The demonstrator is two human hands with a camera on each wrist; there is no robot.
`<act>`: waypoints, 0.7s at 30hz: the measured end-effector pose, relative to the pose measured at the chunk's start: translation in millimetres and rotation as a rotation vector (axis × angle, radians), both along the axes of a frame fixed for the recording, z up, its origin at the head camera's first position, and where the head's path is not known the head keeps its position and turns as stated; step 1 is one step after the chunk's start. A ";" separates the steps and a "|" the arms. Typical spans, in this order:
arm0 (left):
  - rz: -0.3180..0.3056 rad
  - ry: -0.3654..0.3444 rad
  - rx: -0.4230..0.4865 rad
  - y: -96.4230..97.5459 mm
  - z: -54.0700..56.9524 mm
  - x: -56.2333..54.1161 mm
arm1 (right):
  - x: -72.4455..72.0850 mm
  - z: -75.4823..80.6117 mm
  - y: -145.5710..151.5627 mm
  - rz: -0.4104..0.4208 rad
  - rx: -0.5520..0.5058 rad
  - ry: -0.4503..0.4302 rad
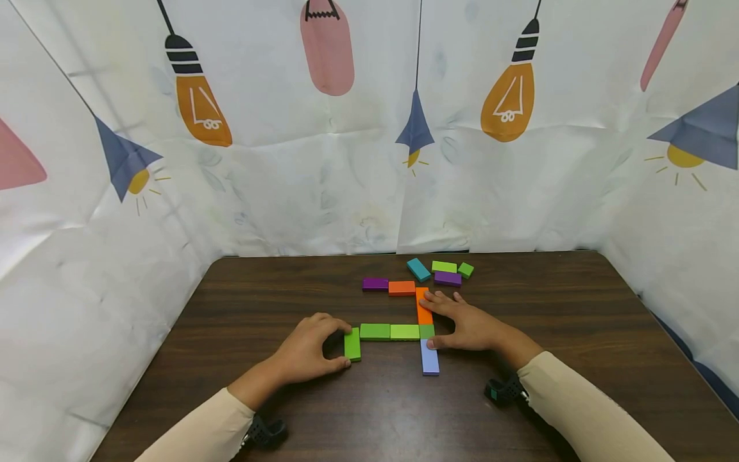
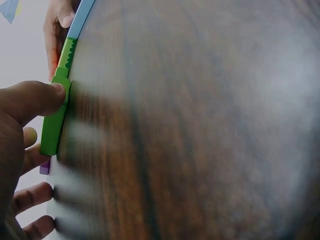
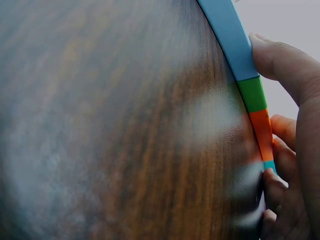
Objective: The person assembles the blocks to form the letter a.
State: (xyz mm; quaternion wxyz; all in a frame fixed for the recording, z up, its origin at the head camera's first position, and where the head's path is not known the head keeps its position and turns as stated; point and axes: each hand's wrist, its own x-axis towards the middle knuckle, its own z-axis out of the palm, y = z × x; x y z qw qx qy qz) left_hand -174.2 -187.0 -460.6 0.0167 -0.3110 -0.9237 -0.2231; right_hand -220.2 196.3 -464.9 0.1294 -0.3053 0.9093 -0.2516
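A bright green block (image 1: pixel 352 345) stands upright in line with the table's depth, and my left hand (image 1: pixel 308 350) pinches it between thumb and fingers. In the left wrist view, the thumb (image 2: pixel 47 96) presses on this block's near end. Beside it runs a row of two green blocks (image 1: pixel 375 332), ending at a small green block (image 1: pixel 426 332). My right hand (image 1: pixel 470 324) spreads over the right column. Its thumb touches the light blue block (image 1: pixel 430 359), and its fingertips touch the orange block (image 1: pixel 423 308). In the right wrist view, the light blue block (image 3: pixel 230 37) lies beside the thumb.
Behind the row lie a purple block (image 1: pixel 376 284) and an orange-red block (image 1: pixel 401 289). Farther back are a teal block (image 1: pixel 418 269), a lime block (image 1: pixel 444 266), another purple block (image 1: pixel 448 278) and a small green cube (image 1: pixel 466 270). A patterned curtain (image 1: pixel 346 192) borders the brown table (image 1: pixel 260 289).
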 end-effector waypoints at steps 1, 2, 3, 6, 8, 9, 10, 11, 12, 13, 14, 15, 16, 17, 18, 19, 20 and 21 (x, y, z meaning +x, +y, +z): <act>0.000 0.002 0.000 0.1 -0.1 0.0 | 0.0 -0.4 0.1 0.001 -0.002 0.001; 0.000 0.003 -0.003 0.2 -0.3 -0.1 | -0.1 -0.4 0.2 0.001 -0.002 0.003; 0.000 0.005 -0.005 0.3 -0.4 -0.1 | -0.1 -0.4 0.3 0.001 -0.003 0.004; -0.003 0.008 -0.009 0.6 -0.6 -0.3 | 0.1 -0.1 0.5 0.001 -0.005 0.005; -0.010 0.007 -0.013 0.3 -0.5 -0.2 | 0.2 0.3 0.5 0.001 -0.003 0.006; -0.013 0.007 -0.014 0.2 -0.5 -0.2 | 0.2 0.2 0.5 0.002 -0.003 0.007; -0.018 0.008 -0.014 0.0 -0.5 -0.3 | 0.2 0.1 0.5 0.002 -0.004 0.007; -0.020 0.007 -0.014 0.0 -0.4 -0.4 | 0.1 -0.4 0.5 0.003 -0.003 0.009; -0.022 0.007 -0.014 0.1 -0.1 -0.5 | 0.0 -0.4 0.4 0.003 -0.003 0.009; -0.023 0.009 -0.015 0.3 0.1 -1.0 | -0.1 -0.5 0.3 0.003 -0.003 0.009; -0.021 0.012 -0.015 0.8 0.4 -1.8 | -0.1 -0.5 0.2 0.003 -0.003 0.009; -0.019 0.019 -0.013 1.7 1.1 -2.9 | -0.2 -0.5 0.2 0.002 -0.002 0.009; -0.017 0.024 -0.012 2.9 2.1 -4.4 | -0.2 -0.2 0.2 0.001 -0.001 0.007; -0.015 0.033 -0.012 4.5 3.4 -6.0 | -0.3 -0.3 0.2 0.001 0.000 0.008; -0.012 0.043 -0.013 6.1 4.6 -8.0 | -0.3 0.1 0.2 0.000 0.001 0.006; -0.010 0.054 -0.011 8.1 5.9 -10.4 | -0.2 -0.1 0.2 0.000 0.002 0.006; -0.009 0.065 -0.010 10.1 7.3 -12.7 | -0.2 -0.1 0.2 0.000 0.001 0.005; -0.010 0.072 -0.010 12.2 9.1 -15.1 | -0.1 -0.5 0.2 0.000 0.001 0.003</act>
